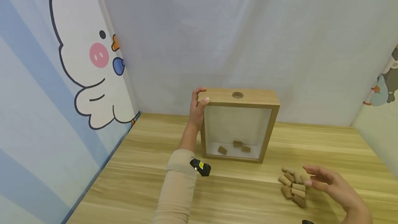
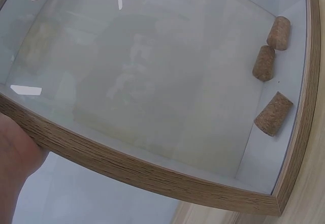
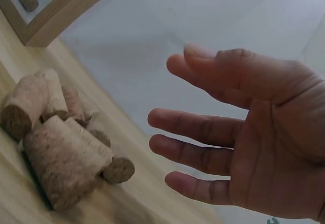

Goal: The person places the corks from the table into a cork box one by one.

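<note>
Head view is showing the loose corks [image 1: 298, 193] lying in a pile on the wooden table [image 1: 140, 161], just to the left of my right hand [image 1: 337, 187], nearer to me than the wooden box [image 1: 258, 96] and off to its right. My right hand is the nearer by far, so any coming reach, I am judging, is turning on that short sideways gap. Two pale corks near the middle are lying crosswise, their long axes pointing roughly toward that hand; the others are slanting at mixed angles. My right hand is hovering with its fingers loosely spread, holding nothing; whether thumb and forefinger are touching, I cannot tell. My left hand [image 1: 197, 110] is gripping the box's upper left corner, thumb at the top front edge, well apart from the pile.

Counting, I am seeing one box, standing upright, with one round hole [image 1: 237, 95] in its top; three enclosed corks [image 1: 237, 143] lying on its floor; and about ten in the pile, where overlap is hiding the exact number.
</note>
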A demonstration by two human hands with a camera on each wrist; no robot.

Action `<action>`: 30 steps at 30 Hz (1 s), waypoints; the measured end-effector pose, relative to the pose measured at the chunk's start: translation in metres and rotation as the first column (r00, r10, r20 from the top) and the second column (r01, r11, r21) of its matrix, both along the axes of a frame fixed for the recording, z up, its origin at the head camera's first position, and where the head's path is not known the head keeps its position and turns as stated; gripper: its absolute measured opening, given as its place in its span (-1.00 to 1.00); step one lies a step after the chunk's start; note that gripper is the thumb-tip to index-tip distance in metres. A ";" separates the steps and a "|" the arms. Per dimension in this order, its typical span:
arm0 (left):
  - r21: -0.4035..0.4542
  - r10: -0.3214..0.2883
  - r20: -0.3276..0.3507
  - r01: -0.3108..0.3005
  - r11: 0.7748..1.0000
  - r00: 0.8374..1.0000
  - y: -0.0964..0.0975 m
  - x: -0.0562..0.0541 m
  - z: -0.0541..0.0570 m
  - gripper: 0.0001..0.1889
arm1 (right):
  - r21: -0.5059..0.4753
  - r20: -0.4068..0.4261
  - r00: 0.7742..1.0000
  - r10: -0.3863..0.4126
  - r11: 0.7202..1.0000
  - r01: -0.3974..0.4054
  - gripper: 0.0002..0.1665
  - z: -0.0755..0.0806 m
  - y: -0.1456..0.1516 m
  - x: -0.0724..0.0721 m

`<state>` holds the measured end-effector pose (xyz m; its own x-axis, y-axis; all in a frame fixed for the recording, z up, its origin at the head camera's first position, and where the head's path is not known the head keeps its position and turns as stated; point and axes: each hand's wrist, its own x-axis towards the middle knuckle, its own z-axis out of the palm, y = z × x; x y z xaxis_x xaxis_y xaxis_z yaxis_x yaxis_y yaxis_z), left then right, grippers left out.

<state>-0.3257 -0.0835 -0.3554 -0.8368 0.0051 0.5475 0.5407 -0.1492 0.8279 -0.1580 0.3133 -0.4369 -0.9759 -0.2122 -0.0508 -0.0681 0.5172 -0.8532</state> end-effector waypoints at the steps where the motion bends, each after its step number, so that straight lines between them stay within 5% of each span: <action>1: 0.001 -0.001 0.002 0.001 1.000 1.000 0.000 0.000 0.000 -0.42 | -0.004 0.003 1.000 -0.004 1.000 0.004 -0.39 -0.004 0.002 0.000; 12: -0.014 0.002 -0.002 -0.002 1.000 1.000 -0.001 -0.001 0.000 -0.41 | 0.024 0.033 0.998 -0.050 0.998 0.050 -0.32 -0.034 0.012 -0.009; 30: -0.025 -0.001 -0.004 0.001 1.000 1.000 -0.002 0.002 0.002 -0.43 | 0.153 0.065 0.998 0.005 0.988 -0.014 -0.38 -0.035 0.014 -0.022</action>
